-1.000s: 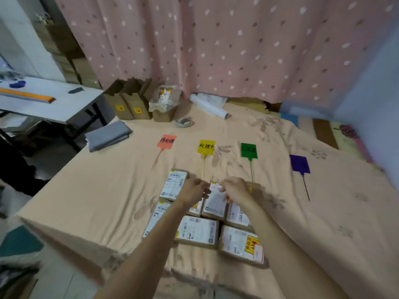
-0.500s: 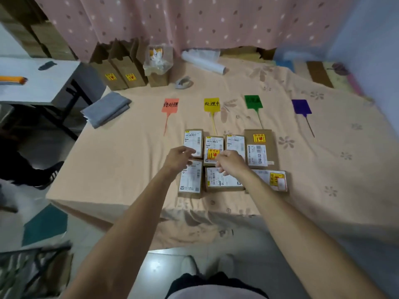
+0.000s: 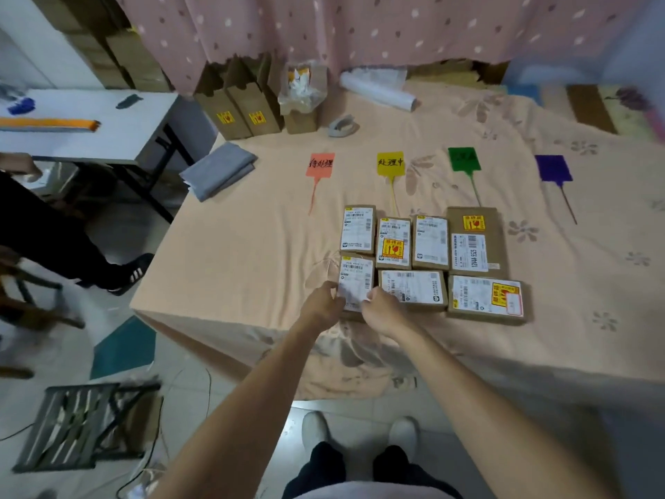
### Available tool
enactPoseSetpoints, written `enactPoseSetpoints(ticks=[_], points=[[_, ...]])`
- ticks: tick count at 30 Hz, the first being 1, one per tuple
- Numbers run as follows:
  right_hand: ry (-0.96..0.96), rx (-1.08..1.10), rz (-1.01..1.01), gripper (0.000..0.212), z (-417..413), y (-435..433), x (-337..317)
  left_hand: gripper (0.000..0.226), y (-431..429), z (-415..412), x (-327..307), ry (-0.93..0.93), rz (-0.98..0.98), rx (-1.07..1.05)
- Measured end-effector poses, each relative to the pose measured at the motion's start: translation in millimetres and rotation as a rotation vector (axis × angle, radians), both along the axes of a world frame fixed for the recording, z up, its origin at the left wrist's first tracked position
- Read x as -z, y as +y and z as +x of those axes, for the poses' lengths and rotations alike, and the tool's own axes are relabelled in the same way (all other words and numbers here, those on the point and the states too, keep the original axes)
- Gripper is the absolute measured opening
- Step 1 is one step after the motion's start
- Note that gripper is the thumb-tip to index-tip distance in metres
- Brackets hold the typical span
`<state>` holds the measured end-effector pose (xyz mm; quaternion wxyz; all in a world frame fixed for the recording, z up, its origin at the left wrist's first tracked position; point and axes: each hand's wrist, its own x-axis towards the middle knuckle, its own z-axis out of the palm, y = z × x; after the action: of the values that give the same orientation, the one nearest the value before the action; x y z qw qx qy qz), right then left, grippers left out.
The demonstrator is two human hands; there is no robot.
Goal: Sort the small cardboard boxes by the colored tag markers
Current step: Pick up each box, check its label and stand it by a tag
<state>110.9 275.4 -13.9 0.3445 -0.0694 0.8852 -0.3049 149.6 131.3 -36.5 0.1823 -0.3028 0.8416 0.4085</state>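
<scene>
A peach flowered cloth (image 3: 252, 246) is covering the table at frame centre, with a pink dotted curtain (image 3: 360, 27) hanging along the top and a white side table (image 3: 108, 124) sitting at upper left. Four flag tags are lying in a row: coral tag (image 3: 320, 164), yellow tag (image 3: 390, 163), green tag (image 3: 464, 159), purple tag (image 3: 553, 168). Seven labelled small cardboard boxes are sitting below them in two rows. The left hand (image 3: 321, 306) and right hand (image 3: 383, 309) are both gripping the lower-left box (image 3: 355, 282), hiding its near edge. The green tag's writing is unreadable.
</scene>
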Motion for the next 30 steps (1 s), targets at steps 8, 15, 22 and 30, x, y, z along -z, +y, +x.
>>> enactPoseSetpoints(ticks=[8,15,22,30], points=[[-0.101,0.124,0.042,0.025,10,-9,10,0.044,-10,4,26,-0.051,0.131,0.037],[-0.168,0.375,-0.105,0.038,14,-9,21,0.033,-18,13,25,0.071,0.318,-0.188],[0.189,0.322,-0.078,0.028,16,0,-18,0.033,-26,28,-27,0.086,0.637,-0.266],[0.130,0.489,-0.548,0.040,-28,-3,-88,0.058,-31,-18,-108,0.401,0.688,-0.188]])
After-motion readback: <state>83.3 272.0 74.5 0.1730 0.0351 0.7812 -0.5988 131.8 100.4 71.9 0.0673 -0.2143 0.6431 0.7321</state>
